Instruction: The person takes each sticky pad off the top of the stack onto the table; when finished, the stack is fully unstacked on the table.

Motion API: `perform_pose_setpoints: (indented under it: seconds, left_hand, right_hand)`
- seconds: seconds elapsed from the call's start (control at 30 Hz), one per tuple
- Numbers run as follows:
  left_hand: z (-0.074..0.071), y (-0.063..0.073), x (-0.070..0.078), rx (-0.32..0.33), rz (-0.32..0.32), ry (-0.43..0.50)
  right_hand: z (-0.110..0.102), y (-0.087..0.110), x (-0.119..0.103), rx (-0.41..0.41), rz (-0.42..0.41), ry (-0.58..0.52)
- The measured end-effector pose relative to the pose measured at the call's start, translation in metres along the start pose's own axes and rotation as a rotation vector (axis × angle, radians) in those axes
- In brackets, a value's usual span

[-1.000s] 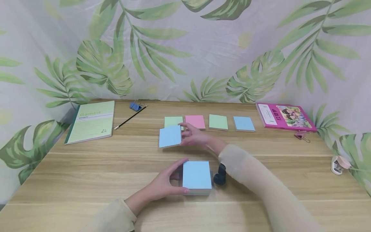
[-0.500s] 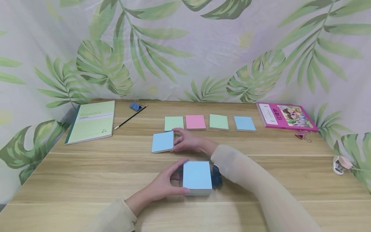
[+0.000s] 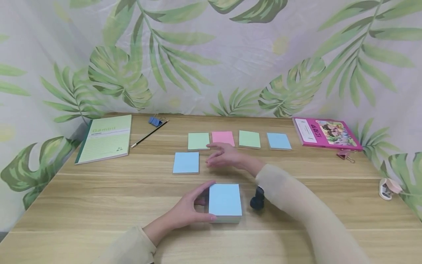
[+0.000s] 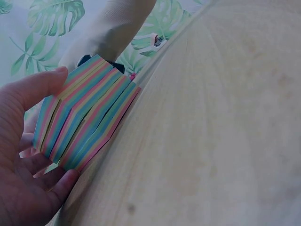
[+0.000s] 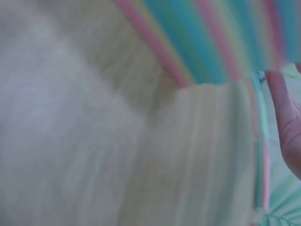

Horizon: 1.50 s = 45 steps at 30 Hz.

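My left hand (image 3: 184,209) grips a thick stack of sticky note pads (image 3: 225,200) near the front of the table, thumb at the near side and fingers at the far side. Striped, multicoloured edges of several pads (image 4: 84,113) show in the left wrist view. Beyond the stack, a single blue sticky note pad (image 3: 186,162) lies flat. Just right of it, my right hand (image 3: 228,157) hovers with fingers spread and nothing held. Behind is a row of pads: green (image 3: 199,140), pink (image 3: 223,136), green (image 3: 249,139) and blue (image 3: 278,141).
A notebook (image 3: 105,139) lies at the back left, beside a pencil (image 3: 150,134) and a blue binder clip (image 3: 155,121). At the right are a pink book (image 3: 326,132), a pink binder clip (image 3: 344,155) and a small white-and-pink object (image 3: 389,188).
My right hand has carried the blue pad left and towards me, laid it flat, let go and drawn back to the right. My left hand has stayed on the stack.
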<state>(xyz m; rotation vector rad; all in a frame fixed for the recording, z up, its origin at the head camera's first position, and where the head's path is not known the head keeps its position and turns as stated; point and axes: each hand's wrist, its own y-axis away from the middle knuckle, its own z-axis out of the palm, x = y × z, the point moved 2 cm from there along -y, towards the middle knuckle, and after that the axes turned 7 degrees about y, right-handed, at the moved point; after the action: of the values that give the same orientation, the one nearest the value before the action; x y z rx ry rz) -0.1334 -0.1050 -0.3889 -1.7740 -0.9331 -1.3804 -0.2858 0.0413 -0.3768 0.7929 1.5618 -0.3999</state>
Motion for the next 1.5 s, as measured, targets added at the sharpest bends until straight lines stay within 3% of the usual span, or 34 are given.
perform_pose_setpoints:
  seconds: [0.23, 0.47, 0.63, 0.83, 1.07, 1.33, 1.5]
  left_hand:
    - [0.0, -0.002, -0.008, 0.001, -0.011, -0.004]
    - [0.001, -0.002, -0.007, -0.006, 0.018, 0.012]
    - [0.001, -0.002, -0.007, 0.002, 0.004, 0.001]
    - [0.001, -0.002, -0.007, 0.005, -0.002, -0.003]
    - [0.001, -0.002, -0.009, -0.002, 0.021, 0.001]
    - [0.002, -0.002, -0.008, 0.002, 0.001, 0.011]
    - [0.001, 0.0, -0.003, 0.037, -0.013, -0.067]
  right_hand:
    - [-0.013, 0.05, -0.01, 0.012, -0.13, -0.083]
    - [-0.005, 0.099, -0.006, -0.035, -0.232, -0.039]
    - [0.011, 0.12, 0.004, -0.085, -0.225, 0.05]
    - [0.028, 0.133, 0.015, -0.07, -0.147, 0.16]
    - [0.038, 0.139, 0.023, 0.004, -0.097, 0.371]
    - [0.037, 0.141, 0.028, 0.019, -0.131, 0.395]
    - [0.033, 0.145, 0.027, 0.033, -0.136, 0.395]
